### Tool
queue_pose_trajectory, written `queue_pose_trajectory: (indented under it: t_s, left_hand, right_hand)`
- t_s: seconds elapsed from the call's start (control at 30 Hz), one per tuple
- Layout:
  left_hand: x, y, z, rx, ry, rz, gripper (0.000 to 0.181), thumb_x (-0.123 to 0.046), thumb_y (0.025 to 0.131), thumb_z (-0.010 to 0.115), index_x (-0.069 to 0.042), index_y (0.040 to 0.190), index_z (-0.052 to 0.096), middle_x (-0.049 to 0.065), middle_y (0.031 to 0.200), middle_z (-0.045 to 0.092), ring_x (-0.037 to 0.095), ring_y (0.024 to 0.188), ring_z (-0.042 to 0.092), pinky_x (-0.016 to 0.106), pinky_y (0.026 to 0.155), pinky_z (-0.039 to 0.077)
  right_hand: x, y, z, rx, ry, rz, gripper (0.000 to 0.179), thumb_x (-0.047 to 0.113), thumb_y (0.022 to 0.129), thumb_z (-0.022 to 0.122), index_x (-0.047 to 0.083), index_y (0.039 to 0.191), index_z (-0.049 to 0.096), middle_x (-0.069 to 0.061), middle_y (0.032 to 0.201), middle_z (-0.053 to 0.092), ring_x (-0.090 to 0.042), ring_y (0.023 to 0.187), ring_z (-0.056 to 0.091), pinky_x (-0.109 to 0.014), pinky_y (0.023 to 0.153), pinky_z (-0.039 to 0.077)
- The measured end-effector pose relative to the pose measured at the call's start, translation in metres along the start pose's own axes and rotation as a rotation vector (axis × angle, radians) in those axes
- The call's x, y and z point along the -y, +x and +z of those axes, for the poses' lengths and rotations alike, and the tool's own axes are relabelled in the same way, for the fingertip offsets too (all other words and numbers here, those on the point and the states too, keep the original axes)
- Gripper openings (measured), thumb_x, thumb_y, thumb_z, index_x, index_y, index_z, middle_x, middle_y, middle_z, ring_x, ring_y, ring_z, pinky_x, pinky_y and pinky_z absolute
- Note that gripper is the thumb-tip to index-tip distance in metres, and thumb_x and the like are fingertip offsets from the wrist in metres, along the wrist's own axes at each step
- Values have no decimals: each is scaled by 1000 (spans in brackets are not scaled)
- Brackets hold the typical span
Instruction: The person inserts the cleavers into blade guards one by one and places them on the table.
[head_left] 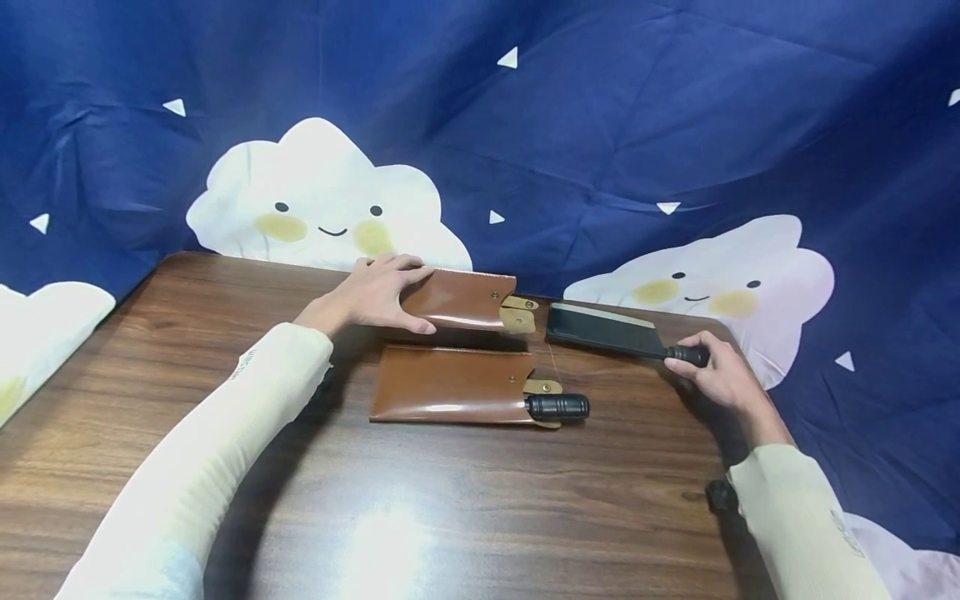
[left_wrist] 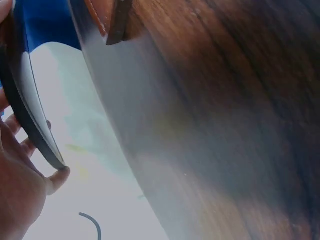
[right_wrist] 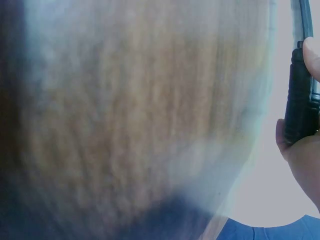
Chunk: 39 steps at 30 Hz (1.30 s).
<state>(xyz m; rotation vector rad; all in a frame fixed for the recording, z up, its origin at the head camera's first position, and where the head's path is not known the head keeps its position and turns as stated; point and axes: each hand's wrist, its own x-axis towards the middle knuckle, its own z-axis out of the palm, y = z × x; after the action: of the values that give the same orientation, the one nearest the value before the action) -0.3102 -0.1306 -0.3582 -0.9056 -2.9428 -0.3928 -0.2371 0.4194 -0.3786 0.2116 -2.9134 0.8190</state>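
My left hand (head_left: 378, 293) grips the closed end of a brown leather sheath (head_left: 465, 298), fingers along its upper edge and thumb at the lower. The sheath's mouth, with tan snap tabs, faces right; its edge (left_wrist: 30, 100) curves through the left wrist view. To the right, my right hand (head_left: 720, 371) holds a cleaver (head_left: 603, 329) with a dark blade and lighter edge strip by its black handle (right_wrist: 300, 100). The blade points left toward the sheath's mouth, apart from it. Nearer lies a second brown sheath (head_left: 450, 383), a black handle (head_left: 558, 407) sticking out of its right end.
All this is on or just above a brown wood-grain table (head_left: 525, 500), whose far edge runs close behind the held sheath and cleaver. A blue curtain (head_left: 540, 125) with white clouds hangs behind. A small black object (head_left: 722, 496) shows beside the right sleeve.
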Motion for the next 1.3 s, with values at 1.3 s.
queue_pose_trajectory:
  t_s: [1.3]
  left_hand:
    - [2, -29, -2, -205, 114, 103, 109, -82, 70, 66, -17, 154, 45, 8, 150, 43, 32, 135, 37, 62, 101, 24]
  right_hand:
    - [50, -26, -6, -246, 109, -107, 30, 10, 93, 73, -8, 115, 62, -25, 112, 56, -27, 106, 42, -28, 87, 27]
